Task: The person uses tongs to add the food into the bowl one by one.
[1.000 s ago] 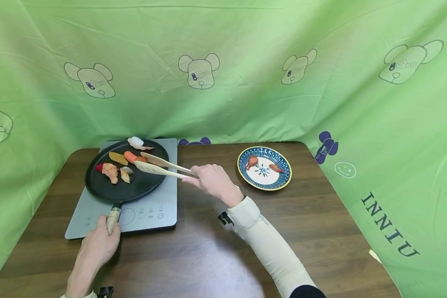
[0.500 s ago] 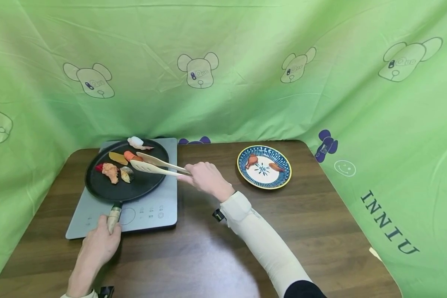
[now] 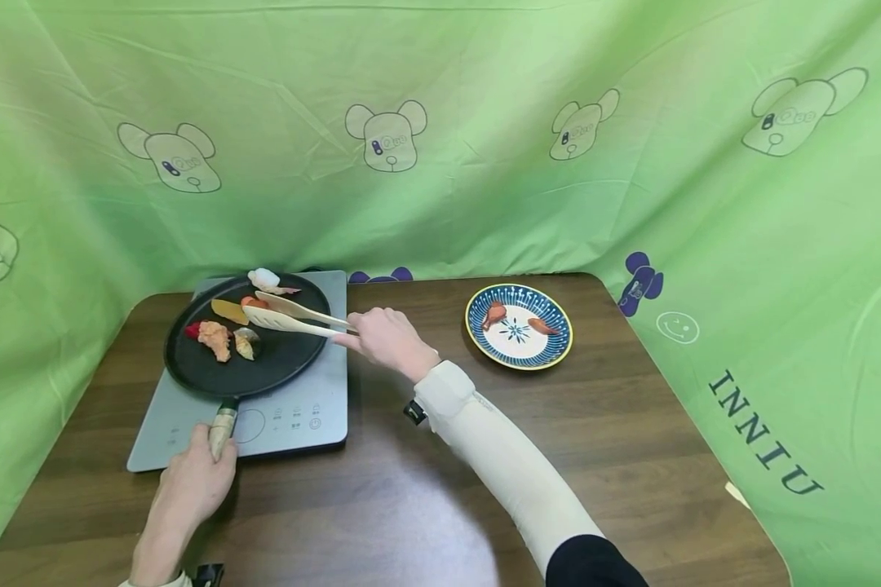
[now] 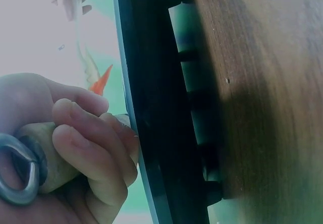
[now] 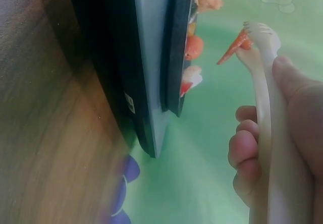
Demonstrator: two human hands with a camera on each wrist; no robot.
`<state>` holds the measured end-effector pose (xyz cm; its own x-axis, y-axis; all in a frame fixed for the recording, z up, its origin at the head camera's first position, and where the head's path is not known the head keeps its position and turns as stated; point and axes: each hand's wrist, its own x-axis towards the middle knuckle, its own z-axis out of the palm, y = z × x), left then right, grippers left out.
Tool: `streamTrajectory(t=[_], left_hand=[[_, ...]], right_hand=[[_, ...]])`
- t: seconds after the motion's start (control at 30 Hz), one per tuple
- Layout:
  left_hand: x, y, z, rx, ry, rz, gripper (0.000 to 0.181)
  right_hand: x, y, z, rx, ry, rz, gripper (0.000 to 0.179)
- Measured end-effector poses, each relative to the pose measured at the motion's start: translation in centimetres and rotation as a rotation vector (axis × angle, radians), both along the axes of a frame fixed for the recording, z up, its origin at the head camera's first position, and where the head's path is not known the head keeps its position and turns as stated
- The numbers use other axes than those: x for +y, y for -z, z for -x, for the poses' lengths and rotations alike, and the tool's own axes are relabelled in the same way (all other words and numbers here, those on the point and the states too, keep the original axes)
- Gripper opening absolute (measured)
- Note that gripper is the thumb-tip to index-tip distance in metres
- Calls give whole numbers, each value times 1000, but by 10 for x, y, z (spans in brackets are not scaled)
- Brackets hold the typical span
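Observation:
My left hand (image 3: pixel 197 479) grips the wrapped handle (image 3: pixel 223 428) of a black frying pan (image 3: pixel 279 371). In the left wrist view its fingers curl round the handle, near a metal ring. My right hand (image 3: pixel 389 338) holds pale slotted tongs (image 3: pixel 294 308) over the pan. In the right wrist view a pointed orange-red food piece (image 5: pixel 233 48) sits between the tong tips, raised off the pan. Below the tongs lies a rounded orange piece (image 5: pixel 194 47), partly hidden in the head view. Nearby are a yellow slice (image 3: pixel 230 311), a fried chicken piece (image 3: pixel 214 340) and a shell-like piece (image 3: pixel 245 346).
The pan rests on a grey induction cooker (image 3: pixel 319 436). A white-and-pink food piece (image 3: pixel 267 280) lies at the pan's far rim. On the right, a blue-patterned plate (image 3: pixel 515 361) bears a small drumstick (image 3: pixel 494 315) and another reddish-brown piece (image 3: pixel 541 326). Green cloth (image 3: pixel 484 204) hangs behind the table.
My right hand has moved left and slightly farther away, carrying the tongs deeper over the pan. The left hand stays on the handle, and the pan stands still.

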<state>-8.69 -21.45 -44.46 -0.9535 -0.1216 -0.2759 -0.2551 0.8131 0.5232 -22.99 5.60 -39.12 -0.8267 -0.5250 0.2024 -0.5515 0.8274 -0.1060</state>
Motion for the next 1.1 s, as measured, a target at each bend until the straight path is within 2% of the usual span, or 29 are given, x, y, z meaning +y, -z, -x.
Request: streamTrajectory(t=[0.43, 0.87, 1.1], left_hand=[[-3, 1, 0, 9, 24, 4, 54], [-3, 1, -1, 2, 18, -6, 55], [-2, 2, 0, 14, 18, 0, 53]], right_hand=[[-13, 2, 11, -17, 26, 4, 44], [-23, 1, 21, -52, 56, 3, 45], [-26, 6, 27, -81, 102, -19, 46]])
